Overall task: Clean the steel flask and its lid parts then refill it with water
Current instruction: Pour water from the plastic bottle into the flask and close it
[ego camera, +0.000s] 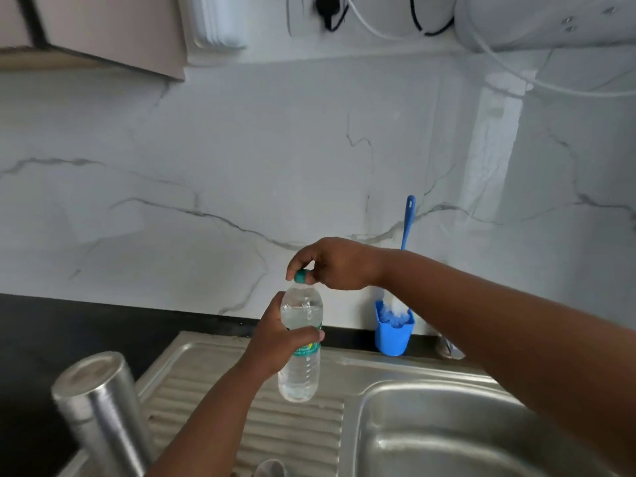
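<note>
A clear plastic water bottle point(300, 370) with a green label is held upright above the ribbed draining board point(296, 425). My left hand point(275, 342) grips its middle. My right hand point(330, 265) pinches the bottle's teal cap point(300, 277) from above. The steel flask point(98, 407) stands at the lower left, apparently upside down with its flat base up, leaning slightly. A small rounded steel part point(270, 468) shows at the bottom edge, cut off by the frame.
The steel sink basin point(457, 438) lies at the lower right. A blue cup point(394, 333) with a blue-handled bottle brush point(407, 222) stands at the sink's back edge against the marble wall. Black countertop point(41, 339) runs to the left. Tubing hangs at top right.
</note>
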Motion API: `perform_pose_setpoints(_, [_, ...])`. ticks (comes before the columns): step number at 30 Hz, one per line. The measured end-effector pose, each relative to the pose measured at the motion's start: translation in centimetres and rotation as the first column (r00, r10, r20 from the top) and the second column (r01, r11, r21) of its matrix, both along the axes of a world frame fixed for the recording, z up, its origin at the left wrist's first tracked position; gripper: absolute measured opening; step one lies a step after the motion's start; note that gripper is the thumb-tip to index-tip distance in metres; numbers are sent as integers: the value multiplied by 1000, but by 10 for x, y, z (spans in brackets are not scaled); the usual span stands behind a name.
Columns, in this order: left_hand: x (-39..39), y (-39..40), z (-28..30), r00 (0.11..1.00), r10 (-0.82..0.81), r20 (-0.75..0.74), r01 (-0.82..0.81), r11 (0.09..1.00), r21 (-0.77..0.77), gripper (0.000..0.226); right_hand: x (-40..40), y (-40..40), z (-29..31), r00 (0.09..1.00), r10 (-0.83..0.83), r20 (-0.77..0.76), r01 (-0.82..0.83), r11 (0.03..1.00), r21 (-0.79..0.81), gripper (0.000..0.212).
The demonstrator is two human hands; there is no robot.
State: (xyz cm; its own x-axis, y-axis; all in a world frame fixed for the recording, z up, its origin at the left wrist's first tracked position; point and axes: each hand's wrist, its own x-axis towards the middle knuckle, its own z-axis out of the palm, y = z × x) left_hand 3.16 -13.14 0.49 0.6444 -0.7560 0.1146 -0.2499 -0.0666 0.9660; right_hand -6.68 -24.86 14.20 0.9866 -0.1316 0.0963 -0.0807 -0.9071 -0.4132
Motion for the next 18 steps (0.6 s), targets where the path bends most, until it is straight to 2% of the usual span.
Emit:
perform_pose_setpoints(4, [-1,30,12,999,-6,36,4,999,46,71,-3,28,20,997,41,-67,-46,996,-83,35])
perform_pose_setpoints(9, [-4,51,24,999,6,44,-9,998,67,68,-1,55,29,993,56,-107,-76,980,-186,34])
perform_pose_setpoints(15, [-9,63,28,994,22,109,-33,994,105,62,-1,64,37,994,54,-91,-63,993,-98,16])
perform_pose_setpoints(18, [-9,65,26,995,26,92,-37,992,119,63,1,62,36,994,56,-98,-64,995,-76,22])
